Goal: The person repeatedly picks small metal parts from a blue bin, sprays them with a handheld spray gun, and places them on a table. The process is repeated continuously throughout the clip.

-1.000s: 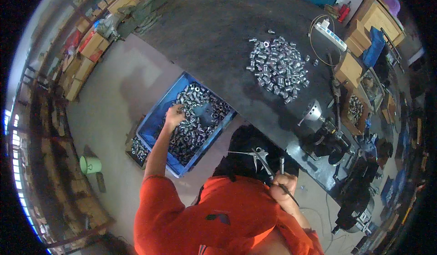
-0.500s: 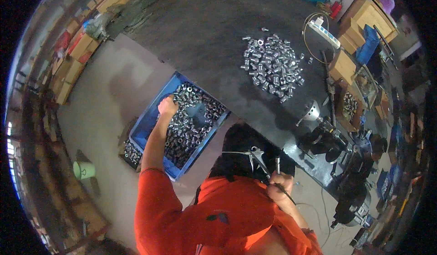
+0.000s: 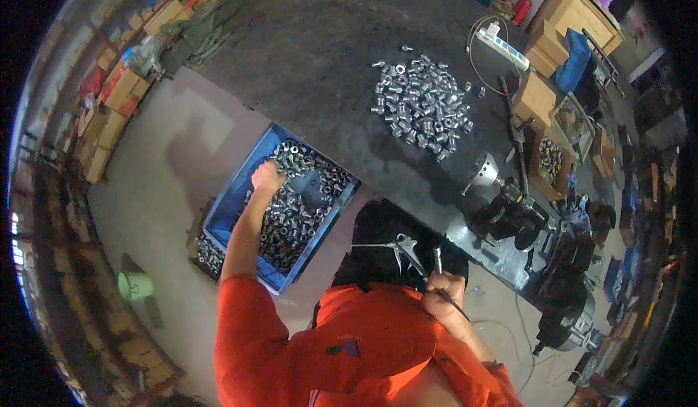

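Note:
My left hand (image 3: 268,178) is down in a blue plastic crate (image 3: 236,192), over a heap of small metal fittings (image 3: 291,214). Its fingers look curled, and what they hold, if anything, is hidden. Close to my body, my right hand (image 3: 445,296) is closed round an air blow gun (image 3: 404,248), whose thin nozzle points left. A shiny cylindrical metal piece (image 3: 438,260) sticks up from the same fist. A dark hose trails off below that hand. On the dark table (image 3: 313,51) lies a loose pile of similar metal fittings (image 3: 424,105).
At the table's right stand a machine with a silver round head (image 3: 486,171) and an open box of small parts (image 3: 550,161). Behind them are a white power strip (image 3: 503,49) and cardboard boxes (image 3: 534,98). A pale green bucket (image 3: 135,285) is on the floor at left.
The whole view has shifted slightly. My left hand has moved a little nearer to me within the crate. My right hand keeps its grip on the air blow gun.

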Demonstrator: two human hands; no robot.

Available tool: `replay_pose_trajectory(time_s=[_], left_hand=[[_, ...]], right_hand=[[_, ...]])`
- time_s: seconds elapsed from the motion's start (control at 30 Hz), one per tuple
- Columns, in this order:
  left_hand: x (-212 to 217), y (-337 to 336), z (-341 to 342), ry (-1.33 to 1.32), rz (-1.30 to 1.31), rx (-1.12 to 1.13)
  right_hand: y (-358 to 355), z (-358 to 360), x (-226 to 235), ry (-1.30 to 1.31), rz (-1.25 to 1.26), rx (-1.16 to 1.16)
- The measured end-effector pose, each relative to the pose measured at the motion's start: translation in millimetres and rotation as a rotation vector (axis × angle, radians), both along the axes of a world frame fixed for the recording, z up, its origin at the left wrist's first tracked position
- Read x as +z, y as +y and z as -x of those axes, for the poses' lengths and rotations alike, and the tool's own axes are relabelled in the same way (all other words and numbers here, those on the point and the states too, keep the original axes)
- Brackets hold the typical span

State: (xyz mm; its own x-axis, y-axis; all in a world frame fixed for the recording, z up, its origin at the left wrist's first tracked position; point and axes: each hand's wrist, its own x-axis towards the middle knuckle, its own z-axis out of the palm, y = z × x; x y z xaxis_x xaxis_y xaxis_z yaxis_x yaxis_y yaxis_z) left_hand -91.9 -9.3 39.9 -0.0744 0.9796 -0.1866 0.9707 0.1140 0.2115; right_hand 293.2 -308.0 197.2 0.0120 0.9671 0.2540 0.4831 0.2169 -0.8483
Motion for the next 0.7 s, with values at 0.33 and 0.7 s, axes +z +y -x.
replay_pose_trajectory(time_s=[0.33,0.7], left_hand=[[110.6,-131.7,-147.2,-1.873,0.722,0.01],[132.4,-171.8,-202.5,-1.772,0.921,0.087]], right_hand=[[21.7,-0.3,13.7,0.071,0.16,0.258],[18.4,-5.6,6.7,0.079,0.145,0.281]])
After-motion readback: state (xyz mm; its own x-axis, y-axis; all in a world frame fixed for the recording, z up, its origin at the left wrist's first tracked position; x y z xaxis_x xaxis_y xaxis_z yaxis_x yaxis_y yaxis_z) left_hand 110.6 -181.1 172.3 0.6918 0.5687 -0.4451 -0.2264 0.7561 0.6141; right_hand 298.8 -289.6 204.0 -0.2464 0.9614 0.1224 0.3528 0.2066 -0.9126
